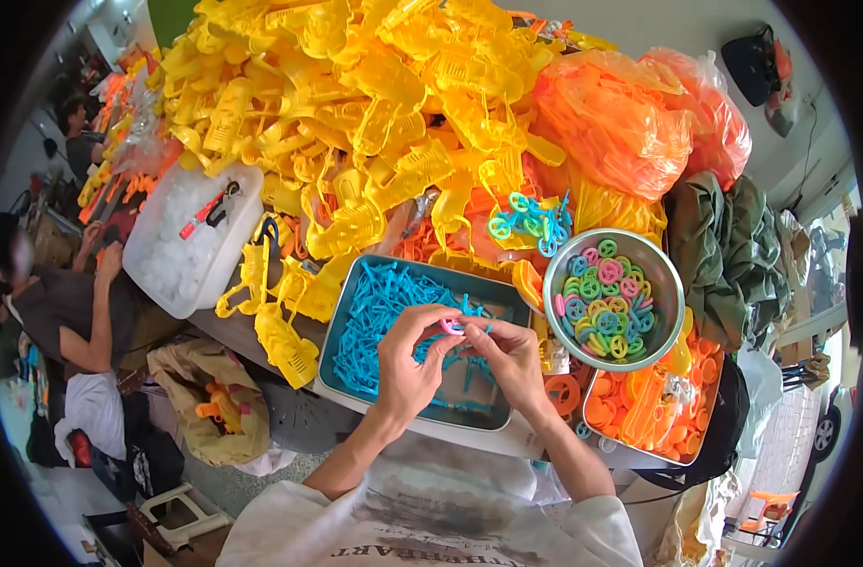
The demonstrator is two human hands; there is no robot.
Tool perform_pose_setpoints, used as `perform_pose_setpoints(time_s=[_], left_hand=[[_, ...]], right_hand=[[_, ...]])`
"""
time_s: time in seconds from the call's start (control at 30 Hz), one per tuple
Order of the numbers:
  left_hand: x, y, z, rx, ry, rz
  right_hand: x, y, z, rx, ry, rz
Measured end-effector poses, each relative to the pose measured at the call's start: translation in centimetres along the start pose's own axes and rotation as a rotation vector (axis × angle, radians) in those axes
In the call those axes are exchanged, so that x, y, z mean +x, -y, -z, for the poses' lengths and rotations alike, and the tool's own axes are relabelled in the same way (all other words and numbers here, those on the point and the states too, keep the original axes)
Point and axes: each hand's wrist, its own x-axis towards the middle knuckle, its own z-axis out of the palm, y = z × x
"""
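My left hand (411, 367) pinches a small pink plastic wheel (452, 327) between thumb and fingers. Against it, the fingertips of my right hand (513, 367) close on a thin blue plastic stick (488, 329), mostly hidden by the fingers. Both hands meet above a metal tray (431, 413) heaped with blue plastic sticks (365, 326), denser on its left side. To the right of my right hand stands a round steel bowl (556, 326) of pink, green, yellow and blue wheels (606, 298). Several wheels joined to blue sticks (535, 223) lie beyond the tray.
A big pile of yellow toy shells (356, 104) fills the far side. Orange bags (611, 118) lie at far right, with an orange-parts tray (654, 402) below the bowl. At left are a white tub (153, 274) holding a red cutter (205, 215) and a seated person (72, 317).
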Motion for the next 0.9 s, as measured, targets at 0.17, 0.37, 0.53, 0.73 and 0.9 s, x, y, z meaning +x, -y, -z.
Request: perform_pose_setpoints(time_s=[0.17,0.37,0.53,0.73,0.9], left_hand=[[0.1,0.6,0.1,0.117,0.005,-0.147],[0.4,0.3,0.1,0.063,0.069,-0.145],[0.7,-0.3,0.2,-0.004,0.188,-0.081],[1.1,0.2,0.3,-0.15,0.266,0.037],[0.4,0.2,-0.2,-0.331,0.215,0.115]], right_hand=[[0.2,-1.3,0.9,-0.072,0.029,0.135],[0.1,-0.6,0.5,-0.195,-0.11,0.278],[0.1,1.1,0.6,-0.569,-0.193,0.414],[-0.1,1.0,0.2,-0.556,-0.173,0.412],[-0.2,0.4,-0.2,-0.542,-0.181,0.399]])
